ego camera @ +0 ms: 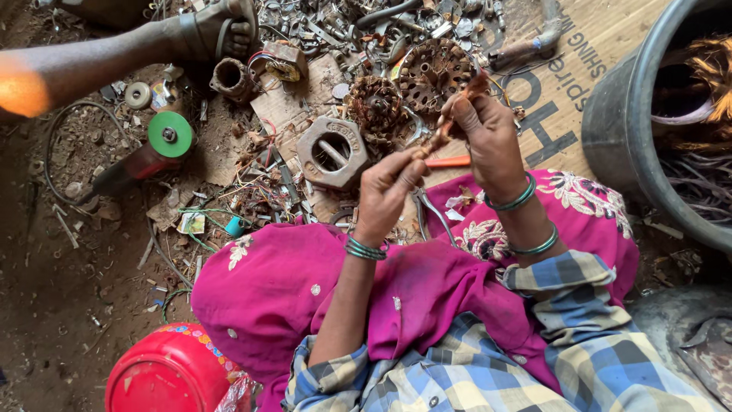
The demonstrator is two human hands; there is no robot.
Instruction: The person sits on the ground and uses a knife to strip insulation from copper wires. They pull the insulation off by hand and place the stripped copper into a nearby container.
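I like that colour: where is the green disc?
In the head view, the green disc lies on the ground at the left, beside the grey metal block.

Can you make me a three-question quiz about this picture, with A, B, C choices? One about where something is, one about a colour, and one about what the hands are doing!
1. Where is the big dark tub?
A. At the right edge of the picture
B. Beside the red container
C. On the person's lap

2. What colour is the round disc on the tool lying on the ground?
A. Yellow
B. Green
C. White

3. What are the left hand and right hand doing?
A. Resting flat on the ground
B. Both holding one bundle of coppery wire between them
C. Holding the red container

Answers:
1 A, the tub's rim curves along the right side.
2 B, the disc is bright green.
3 B, both hands are raised and closed on the same coppery bundle.
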